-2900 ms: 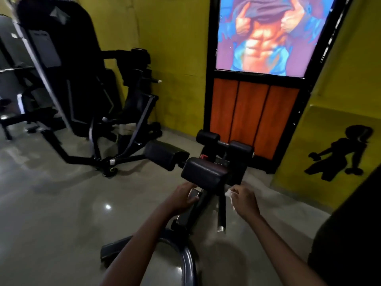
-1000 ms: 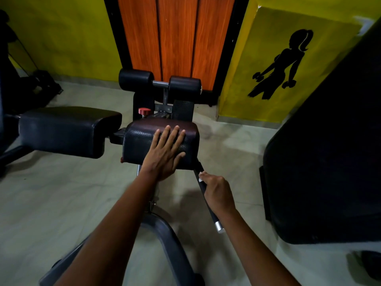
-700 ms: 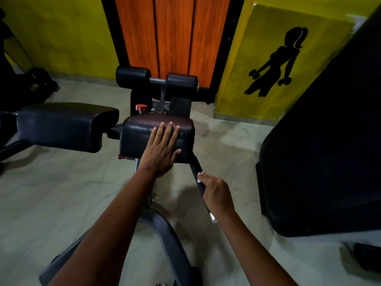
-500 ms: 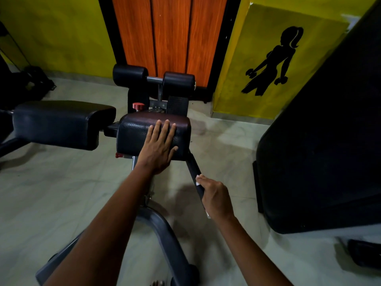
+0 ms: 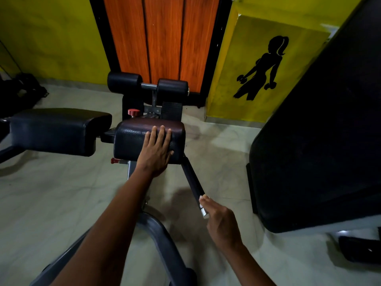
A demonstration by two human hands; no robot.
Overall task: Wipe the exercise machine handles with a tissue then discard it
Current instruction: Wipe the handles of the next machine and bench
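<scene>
While the left hand (image 5: 157, 150) lies flat, fingers straight and together, on the dark brown textured leather pad (image 5: 149, 137) of the machine, it seems to serve as a brace, steadying the body as the person leans over the frame. To the right of that pad, a slim black rubber-sleeved handle bar with a silver end cap (image 5: 192, 181) slopes down and toward the viewer. The right hand (image 5: 221, 220) sits at the near end of this bar, right at the cap, its fingers extended along the bar's right side and touching it rather than wrapped around it. Whether the tissue is pressed under those fingers cannot be told; none of it is plainly visible, so it is most likely hidden against the palm. That placement suggests a wiping stroke has reached the bar's tip.

Left of the brown pad, a wider black vinyl pad (image 5: 54, 131) juts out on its own arm. Farther back stand two black foam rollers (image 5: 147, 84) on a steel post, with a small red adjustment knob (image 5: 133, 112) just near of them. A grey curved steel frame tube (image 5: 162, 242) runs along the pale floor between the forearms.
</scene>
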